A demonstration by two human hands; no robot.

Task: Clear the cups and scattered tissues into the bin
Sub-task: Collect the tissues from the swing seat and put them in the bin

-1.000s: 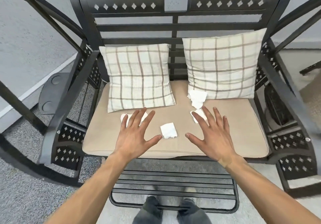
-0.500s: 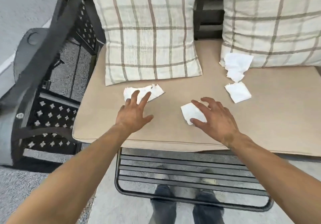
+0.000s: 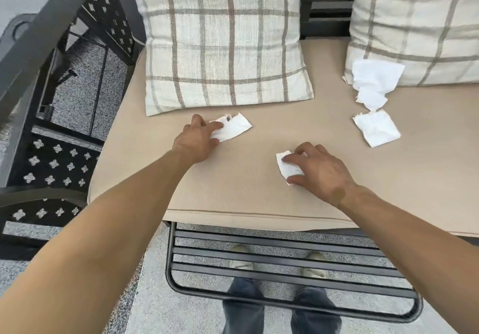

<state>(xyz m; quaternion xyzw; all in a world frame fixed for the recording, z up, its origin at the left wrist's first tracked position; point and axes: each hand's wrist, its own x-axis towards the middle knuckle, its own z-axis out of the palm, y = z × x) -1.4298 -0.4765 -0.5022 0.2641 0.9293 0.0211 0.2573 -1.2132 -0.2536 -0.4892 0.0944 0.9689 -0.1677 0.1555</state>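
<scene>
Several white tissues lie on the tan seat cushion (image 3: 246, 193) of a black metal bench. My left hand (image 3: 198, 139) pinches the left edge of a flat tissue (image 3: 233, 127) just below the left pillow. My right hand (image 3: 318, 169) closes its fingers around a small crumpled tissue (image 3: 287, 169) near the cushion's middle. A squarish tissue (image 3: 375, 128) lies farther right, and a larger crumpled one (image 3: 373, 79) leans against the right pillow. No cups and no bin are in view.
Two plaid pillows (image 3: 223, 40) (image 3: 420, 25) stand against the bench back. The black armrest with cut-out side panel (image 3: 51, 162) is at the left. A slatted footrest (image 3: 285, 261) sits below the cushion's front edge, with my shoes behind it on grey carpet.
I have leaned closer to the seat. Both hands went from spread open above the cushion to fingers curled on a tissue each, left on the flat one, right on the small one.
</scene>
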